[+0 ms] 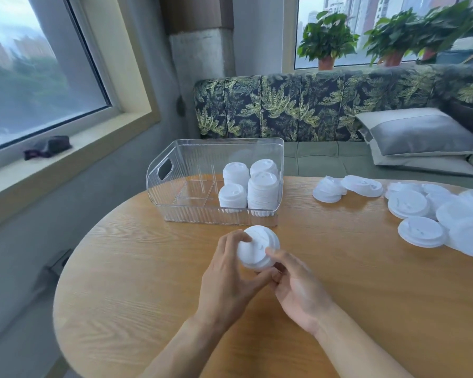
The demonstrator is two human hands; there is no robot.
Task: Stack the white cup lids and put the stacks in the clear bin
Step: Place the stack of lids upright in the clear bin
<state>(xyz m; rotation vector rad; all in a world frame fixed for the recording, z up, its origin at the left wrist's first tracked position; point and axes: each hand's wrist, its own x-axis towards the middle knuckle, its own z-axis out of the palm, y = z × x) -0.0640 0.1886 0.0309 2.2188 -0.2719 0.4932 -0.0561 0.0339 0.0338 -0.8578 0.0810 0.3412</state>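
1. Writing: the raised relief on the lid tops is too blurred to read.
2. Task item: a short stack of white cup lids (258,248), round and domed, each with a stepped rim. The stack is tilted, its top turned up and away from the person.
3. Position: the stack is over the middle of the tabletop (148,282), just in front of the near wall of the clear bin (197,159). I cannot tell whether it touches the wood.
4. Left hand (227,282): fingers curled round the left side of the stack, gripping it.
5. Right hand (298,290): thumb pressed on the right rim and fingers curled beneath, also gripping the stack.
6. The bin is ribbed and see-through, with a cut-out handle in its left end wall and thin dividers inside. It stands at the far edge of the tabletop, left of centre.
7. Count in bin: four lid stacks in the right end, two by two: rear left (236,173), rear right (264,166), front left (232,197), front right (262,190). The front right one is the tallest.
8. Loose lids (421,230) lie overlapping towards the far right edge of the tabletop, with a smaller cluster (329,189) nearer the bin. The overlap prevents an exact count.
9. Surroundings: one leaf-print sofa (298,107), two stacked grey cushions (421,135), three potted plants (327,42) on the sill.
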